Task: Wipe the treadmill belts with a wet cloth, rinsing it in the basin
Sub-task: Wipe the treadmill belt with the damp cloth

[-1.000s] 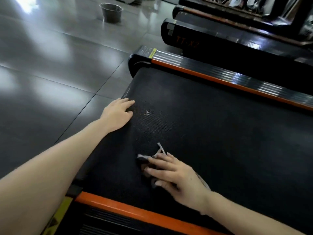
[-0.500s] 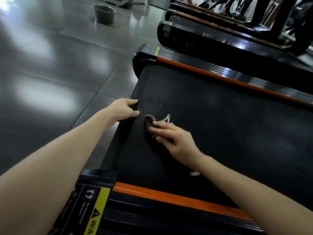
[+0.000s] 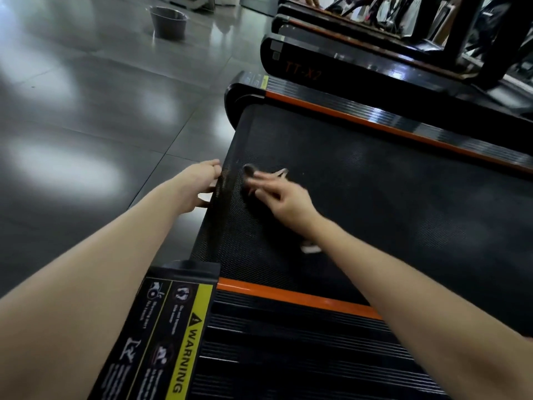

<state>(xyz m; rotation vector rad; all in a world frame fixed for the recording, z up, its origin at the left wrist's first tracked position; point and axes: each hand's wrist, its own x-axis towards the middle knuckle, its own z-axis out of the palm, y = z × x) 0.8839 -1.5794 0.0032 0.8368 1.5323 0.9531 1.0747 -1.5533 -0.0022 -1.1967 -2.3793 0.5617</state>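
Observation:
The black treadmill belt (image 3: 375, 215) runs across the middle of the view between orange side rails. A small dark grey cloth (image 3: 249, 170) lies on the belt close to its rear end, and a pale strip of it sticks out beyond my fingers. My right hand (image 3: 285, 203) presses it down with fairly straight fingers; the hand is blurred. My left hand (image 3: 202, 186) is at the belt's rear edge, fingers on top and thumb below, curled round that edge. The grey metal basin (image 3: 168, 23) stands far off on the floor at the upper left.
A glossy dark tiled floor (image 3: 86, 125) fills the left. The near side rail (image 3: 288, 356) carries a yellow warning label (image 3: 187, 342). A second treadmill (image 3: 331, 67) stands parallel behind, with more gym gear at the top right. A small pale scrap (image 3: 310, 249) lies under my right wrist.
My right hand slid the cloth from the near side of the belt towards its rear end, close to my left hand. My left hand shifted from lying on the belt to holding its edge.

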